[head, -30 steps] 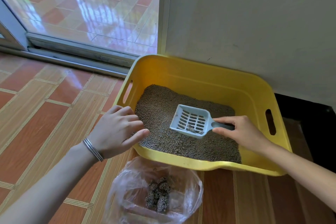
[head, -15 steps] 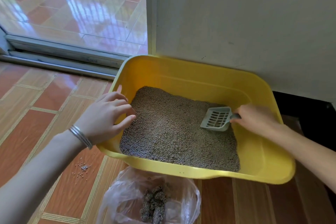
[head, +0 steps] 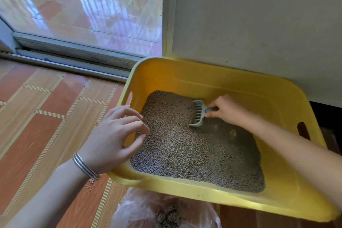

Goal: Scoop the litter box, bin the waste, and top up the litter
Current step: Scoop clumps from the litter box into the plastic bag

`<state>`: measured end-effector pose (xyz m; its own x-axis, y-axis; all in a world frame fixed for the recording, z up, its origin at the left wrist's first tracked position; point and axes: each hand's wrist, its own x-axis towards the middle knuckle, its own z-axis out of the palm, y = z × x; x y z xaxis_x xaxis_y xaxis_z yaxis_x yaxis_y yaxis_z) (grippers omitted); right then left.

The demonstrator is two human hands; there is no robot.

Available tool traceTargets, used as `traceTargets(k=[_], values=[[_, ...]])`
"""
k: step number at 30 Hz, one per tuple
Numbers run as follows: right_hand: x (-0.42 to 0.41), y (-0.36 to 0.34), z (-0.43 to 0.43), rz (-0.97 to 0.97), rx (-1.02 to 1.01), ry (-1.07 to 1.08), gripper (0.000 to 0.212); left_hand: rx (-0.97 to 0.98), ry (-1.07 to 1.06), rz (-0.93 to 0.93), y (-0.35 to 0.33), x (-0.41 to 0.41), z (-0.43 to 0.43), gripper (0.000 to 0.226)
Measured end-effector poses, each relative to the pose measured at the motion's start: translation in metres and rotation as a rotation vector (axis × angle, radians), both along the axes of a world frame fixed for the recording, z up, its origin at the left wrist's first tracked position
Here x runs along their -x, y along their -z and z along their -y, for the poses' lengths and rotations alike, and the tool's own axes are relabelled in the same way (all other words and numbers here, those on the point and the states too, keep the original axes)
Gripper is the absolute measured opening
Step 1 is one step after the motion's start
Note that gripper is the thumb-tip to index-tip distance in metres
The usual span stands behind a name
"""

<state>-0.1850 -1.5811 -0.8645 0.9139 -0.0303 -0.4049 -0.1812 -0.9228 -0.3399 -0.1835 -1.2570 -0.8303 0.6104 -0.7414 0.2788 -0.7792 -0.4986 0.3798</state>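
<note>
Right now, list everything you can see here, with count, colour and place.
litter box: one, yellow, on the floor against the wall
litter: grey granules, in the box
scoop: one, pale grey, dug into the litter at the far side
bag: one, clear plastic, holding grey clumps, in front of the box
spilled granules: a few, on the floor by the box's left corner
bangles: silver, on the left wrist
left hand: resting on the box's left rim
right hand: gripping the scoop's handle

Your way into the yellow litter box [head: 231,87] stays open from above; a wall [head: 259,24] hems its far side, a plastic bag [head: 148,209] its near edge.
</note>
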Motion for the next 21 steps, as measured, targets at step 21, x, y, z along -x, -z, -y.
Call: traceTargets(k=[21], values=[[-0.004, 0.038, -0.052, 0.206, -0.387, 0.178, 0.038, -0.028, 0.103, -0.067, 0.000, -0.009, -0.006, 0.016]])
